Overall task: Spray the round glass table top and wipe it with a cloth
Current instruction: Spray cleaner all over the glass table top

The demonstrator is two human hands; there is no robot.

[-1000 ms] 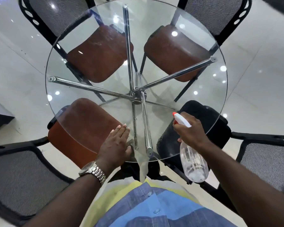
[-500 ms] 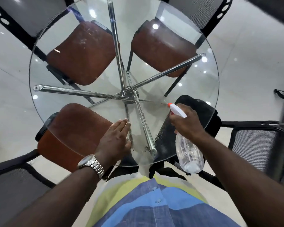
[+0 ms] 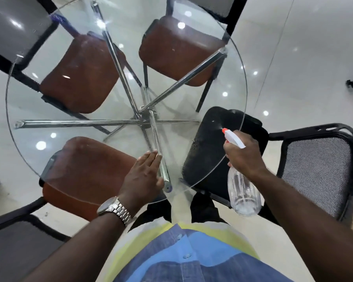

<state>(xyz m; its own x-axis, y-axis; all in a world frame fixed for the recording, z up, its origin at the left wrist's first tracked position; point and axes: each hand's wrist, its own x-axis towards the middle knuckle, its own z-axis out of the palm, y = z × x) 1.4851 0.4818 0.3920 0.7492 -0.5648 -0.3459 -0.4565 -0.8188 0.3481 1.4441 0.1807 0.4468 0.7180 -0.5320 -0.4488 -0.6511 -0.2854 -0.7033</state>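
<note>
The round glass table top [image 3: 229, 92] fills the view, with crossed chrome legs [image 3: 139, 117] showing through it. My left hand [image 3: 145, 176] lies flat on the glass near the front edge, fingers straight and together. No cloth shows around it. My right hand [image 3: 244, 157] grips the neck of a clear spray bottle [image 3: 243, 197], held over the table's front right rim. Its white head with the orange nozzle [image 3: 224, 130] points toward the far left, across the glass. Fine droplets [image 3: 192, 157] speckle the glass in front of the nozzle.
Brown chair seats [image 3: 80, 74] [image 3: 179, 51] [image 3: 86, 174] and a black seat [image 3: 212, 139] sit tucked under the glass. Mesh chair backs stand at the right [image 3: 318, 169] and lower left [image 3: 18, 251]. Glossy white floor [image 3: 304, 68] surrounds the table.
My right hand has carried the bottle to the right, out to the table's right rim. My left hand stays flat on the glass near the front edge.
</note>
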